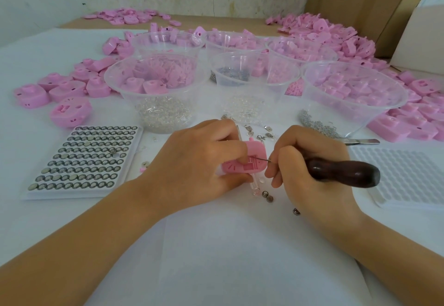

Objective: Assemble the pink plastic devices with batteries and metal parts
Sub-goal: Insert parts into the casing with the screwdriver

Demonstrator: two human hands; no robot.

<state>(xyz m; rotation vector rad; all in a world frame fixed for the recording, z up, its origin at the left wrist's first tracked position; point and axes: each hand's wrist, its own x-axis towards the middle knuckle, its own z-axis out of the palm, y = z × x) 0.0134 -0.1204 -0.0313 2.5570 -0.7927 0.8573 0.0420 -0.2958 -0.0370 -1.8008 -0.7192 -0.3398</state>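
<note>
Covering the near and left edges of the device (pixel 249 161), the left hand (pixel 192 159) pinches it between the thumb below and curled fingers above, at the middle of the cloth (pixel 216 245). Whether the device rests on the cloth or is lifted off it cannot be told. A clear strip (pixel 255 186) pokes out under it, mostly hidden and hard to make out.

The right hand (pixel 310 161) is clamped round the front of an awl (pixel 343 173), fingers curled on the dark wooden handle. Its thin needle reaches left into the device. The tip is too fine to tell whether it touches anything. Tweezers (pixel 362 141) lie behind this hand, with only the far end in view. An empty tray (pixel 408 173) is cut off by the right edge.

What shows of the device is a flat pink shell with rounded corners, open face up. It has a small rectangular recess with moulded ribs, short raised lines fanned on its left part, and a little tab at the far edge.

Three loose batteries (pixel 269 196) lie on the cloth just near the hands. Small metal parts (pixel 262 135) are scattered just beyond the device. A battery tray (pixel 81 159) sits to the left, nearly full. Clear bowls (pixel 156 89) stand farther back, their contents blurred through the walls. Pink shells (pixel 336 36) are heaped behind them.
</note>
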